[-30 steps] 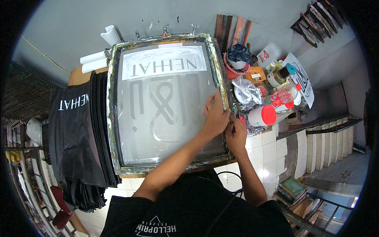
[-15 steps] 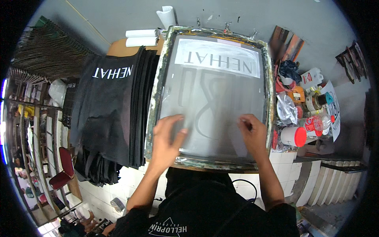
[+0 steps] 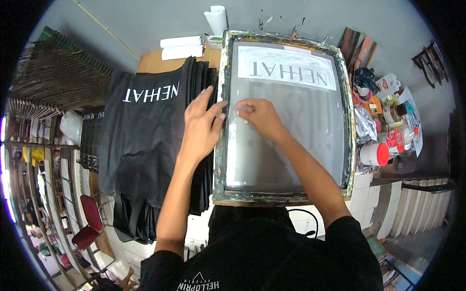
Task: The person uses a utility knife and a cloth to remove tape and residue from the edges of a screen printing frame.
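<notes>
Near side: black shirt (image 3: 262, 247), bare forearms reaching up. Both hands have moved: earlier at the screen's right edge, then apart above its lower half, now together at the left edge. View has swung too, so the bags sit further into the picture. Reads as the left edge now getting the attention the right edge had.

Left hand (image 3: 201, 123): grip open, fingers spread, thumb and index by the outer side of the left rail; contact unclear. Right hand (image 3: 262, 116): thumb and fingers drawn together; cannot tell if anything thin is pinched.

Screen frame (image 3: 281, 198) lies flat, its left rail between the two grips. Mesh (image 3: 267, 165) is under the right hand, mostly rightward of it. White panel (image 3: 286, 68) is at the mesh's far end, beyond both hands. Black bags (image 3: 141, 126) hang in a stack just left of the frame.

Farther: red-lidded tub (image 3: 373, 154) right of the frame, metal clamps (image 3: 294, 32) behind it, white rolls (image 3: 182, 52) on the counter (image 3: 151, 63), far left.
</notes>
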The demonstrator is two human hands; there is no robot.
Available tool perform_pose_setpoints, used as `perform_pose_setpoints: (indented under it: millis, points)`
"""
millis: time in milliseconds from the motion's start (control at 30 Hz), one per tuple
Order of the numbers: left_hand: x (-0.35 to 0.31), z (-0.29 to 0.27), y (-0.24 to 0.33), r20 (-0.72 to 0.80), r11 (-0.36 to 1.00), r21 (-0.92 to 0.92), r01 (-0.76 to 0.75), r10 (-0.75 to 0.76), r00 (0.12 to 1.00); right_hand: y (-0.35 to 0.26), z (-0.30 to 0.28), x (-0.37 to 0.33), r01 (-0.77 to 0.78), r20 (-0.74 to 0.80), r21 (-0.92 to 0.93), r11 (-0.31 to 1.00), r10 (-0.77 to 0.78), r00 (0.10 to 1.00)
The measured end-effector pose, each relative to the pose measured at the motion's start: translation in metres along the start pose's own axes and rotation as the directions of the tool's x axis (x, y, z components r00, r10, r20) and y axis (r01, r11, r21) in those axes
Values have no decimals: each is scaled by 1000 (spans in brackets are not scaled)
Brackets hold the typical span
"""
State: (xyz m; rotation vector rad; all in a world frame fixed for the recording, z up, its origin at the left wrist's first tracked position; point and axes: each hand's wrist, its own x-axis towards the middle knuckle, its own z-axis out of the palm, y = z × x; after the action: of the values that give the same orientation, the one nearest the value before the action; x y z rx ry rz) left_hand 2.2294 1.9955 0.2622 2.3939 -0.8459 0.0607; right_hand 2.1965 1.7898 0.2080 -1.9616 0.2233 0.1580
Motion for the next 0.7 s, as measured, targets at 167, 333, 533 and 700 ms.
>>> perform_pose_setpoints:
  millis: [167, 333, 533, 700]
  points:
    - [46, 24, -25, 232, 980, 110, -164, 135, 963, 7, 4, 3, -43, -2, 52, 998, 43, 999]
    - [60, 23, -22, 405, 962, 167, -216, 133, 905, 9, 4, -2, -25, -34, 63, 998, 27, 999]
    - [45, 16, -19, 315, 964, 161, -212, 153, 937, 9, 3, 0, 39, 19, 93, 995, -41, 999]
    - [29, 13, -8, 230, 968, 163, -192, 151, 961, -1, -14, 20, -217, 413, 188, 958, 123, 903]
